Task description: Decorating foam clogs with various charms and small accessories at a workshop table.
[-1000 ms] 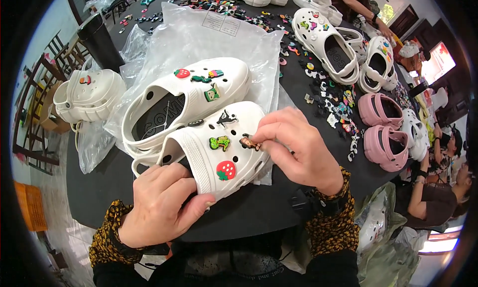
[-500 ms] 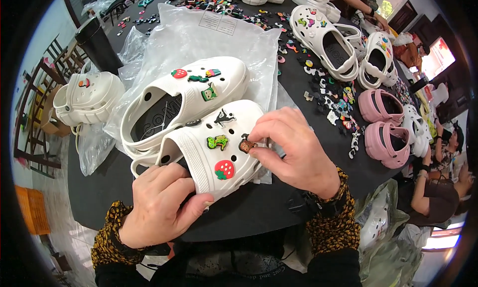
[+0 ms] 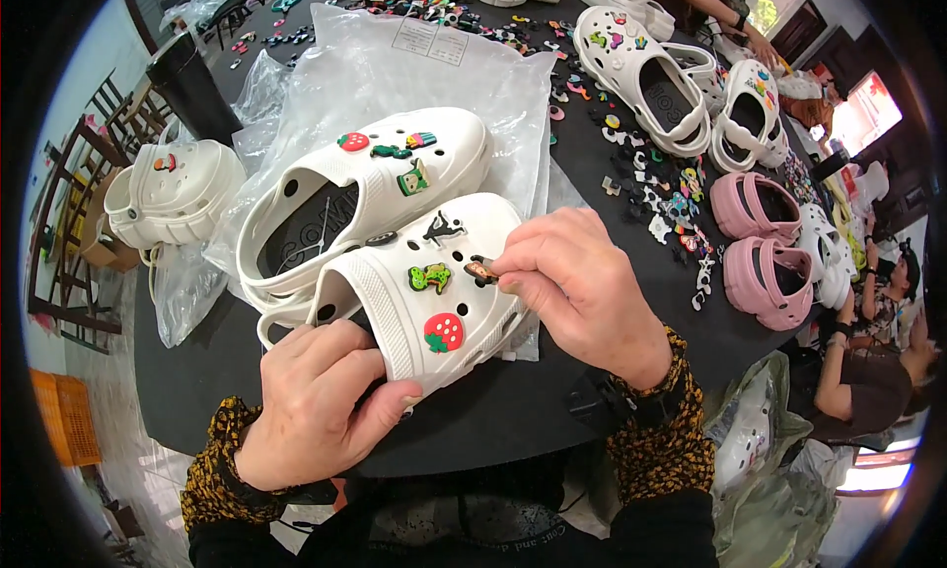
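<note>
Two white clogs lie side by side in front of me. My left hand (image 3: 321, 400) grips the opening of the nearer clog (image 3: 395, 312), fingers inside and thumb on the outer rim. My right hand (image 3: 582, 292) pinches a small brown figure charm (image 3: 481, 270) at a hole on that clog's toe. Beside it on the upper sit a strawberry charm (image 3: 444, 332), a green charm (image 3: 429, 278) and a black-and-white charm (image 3: 442, 228). The farther clog (image 3: 449, 139) carries several charms, among them a strawberry and a green square one.
A clear plastic bag (image 3: 395, 85) lies under the clogs. Loose charms (image 3: 671, 203) are scattered to the right and at the back. More white clogs (image 3: 636, 70) and pink clogs (image 3: 764, 272) stand at right, another white clog (image 3: 182, 188) at left. Other people sit around the table.
The brown charm has tilted in my right fingers, which have shifted slightly. My left hand keeps its hold on the clog.
</note>
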A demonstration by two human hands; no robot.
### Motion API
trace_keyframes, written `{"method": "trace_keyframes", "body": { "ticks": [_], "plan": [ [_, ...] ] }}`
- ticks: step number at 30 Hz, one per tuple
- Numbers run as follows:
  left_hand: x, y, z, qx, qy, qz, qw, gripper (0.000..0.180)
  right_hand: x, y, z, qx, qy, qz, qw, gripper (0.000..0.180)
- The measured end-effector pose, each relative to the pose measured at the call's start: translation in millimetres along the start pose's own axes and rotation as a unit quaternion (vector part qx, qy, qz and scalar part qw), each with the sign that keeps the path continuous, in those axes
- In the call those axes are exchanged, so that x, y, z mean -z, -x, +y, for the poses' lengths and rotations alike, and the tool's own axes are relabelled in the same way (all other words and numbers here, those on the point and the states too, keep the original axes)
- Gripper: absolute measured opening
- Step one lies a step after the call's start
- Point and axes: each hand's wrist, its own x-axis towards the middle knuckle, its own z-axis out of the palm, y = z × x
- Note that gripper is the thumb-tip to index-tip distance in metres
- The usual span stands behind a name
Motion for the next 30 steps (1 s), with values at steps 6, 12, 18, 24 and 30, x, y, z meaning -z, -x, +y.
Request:
{"method": "trace_keyframes", "body": {
  "ticks": [6,12,18,24,30],
  "plan": [
    [-0.2,-0.4,-1.7,-0.008,0.003,0.003,1.0,0.024,0.6,-3.3,-5.7,0.014,0.047,0.012,0.999,0.015],
    [1.8,-3.6,0.9,-0.016,0.012,-0.006,1.0,0.025,3.6,-2.6,-13.6,0.068,0.122,-0.028,0.99,0.026],
    [-1.6,-2.0,-2.6,-0.05,0.035,-0.017,0.998,0.023,-0.6,-0.7,-15.0,0.099,0.178,-0.023,0.979,0.018],
    [-0.4,1.7,-1.0,-0.022,0.056,-0.03,0.998,0.019,0.5,-1.9,-11.0,0.092,0.186,0.004,0.978,0.017],
    [0.8,1.1,-1.4,-0.028,0.051,-0.035,0.998,0.018,-5.3,-3.3,-16.4,0.099,0.197,0.014,0.975,0.015]
  ]
}}
